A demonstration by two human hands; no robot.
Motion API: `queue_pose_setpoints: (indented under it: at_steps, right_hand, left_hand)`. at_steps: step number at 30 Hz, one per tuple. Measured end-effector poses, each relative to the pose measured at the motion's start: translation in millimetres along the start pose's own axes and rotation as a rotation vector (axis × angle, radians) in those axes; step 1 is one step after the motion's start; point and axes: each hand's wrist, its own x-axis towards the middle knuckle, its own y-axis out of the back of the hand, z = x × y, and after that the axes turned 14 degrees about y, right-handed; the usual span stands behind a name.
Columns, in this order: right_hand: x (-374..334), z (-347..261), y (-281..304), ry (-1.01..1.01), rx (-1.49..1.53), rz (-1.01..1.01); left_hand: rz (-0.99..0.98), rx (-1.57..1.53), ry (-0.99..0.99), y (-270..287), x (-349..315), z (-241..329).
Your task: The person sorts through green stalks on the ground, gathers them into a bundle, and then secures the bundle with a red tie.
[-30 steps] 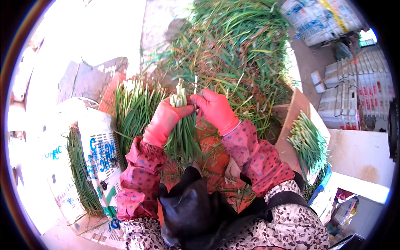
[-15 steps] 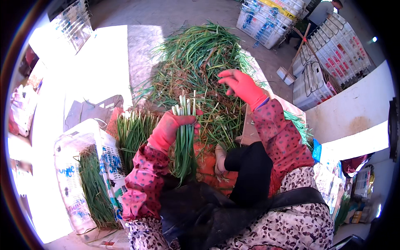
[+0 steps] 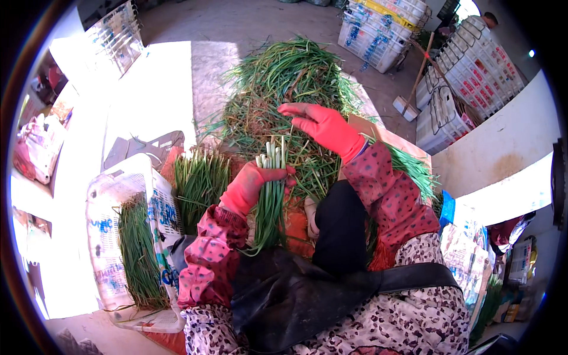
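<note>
My left hand (image 3: 248,186), in a red-pink glove, is closed round a bunch of chives (image 3: 270,207). The white stem ends point up and the green leaves hang down over my dark apron. Also gloved, my right hand (image 3: 325,127) is raised to the right of the bunch, fingers stretched and thumb apart, with nothing visible in it. Beneath and beyond it spreads a large loose heap of chives (image 3: 296,68), mixed with brown dry bits. More chives stand in a row (image 3: 201,183) to the left of my left hand.
A white plastic crate (image 3: 103,195) at the left holds a bundle of chives (image 3: 139,254). Stacked white crates (image 3: 370,35) and a broom (image 3: 417,83) stand at the far right, before a low white wall (image 3: 485,130). A person's head (image 3: 490,20) shows behind other crates.
My right hand has come left and slightly down, nearer the bunch. My left hand keeps its hold on the chives. The person at the far right is now mostly hidden behind the crates.
</note>
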Motion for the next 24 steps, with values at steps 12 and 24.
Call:
queue_pose_setpoints:
  at_steps: [12, 24]
  right_hand:
    - [-6.3, 2.4, 0.0, -0.118, -0.366, 0.136]
    - [-3.9, -65.0, -35.3, 0.124, -0.574, 0.296]
  left_hand:
    - [0.126, 0.197, -0.048, -37.7, -0.1, 32.1]
    - [0.498, 0.895, -0.655, -17.7, 8.4, 74.2]
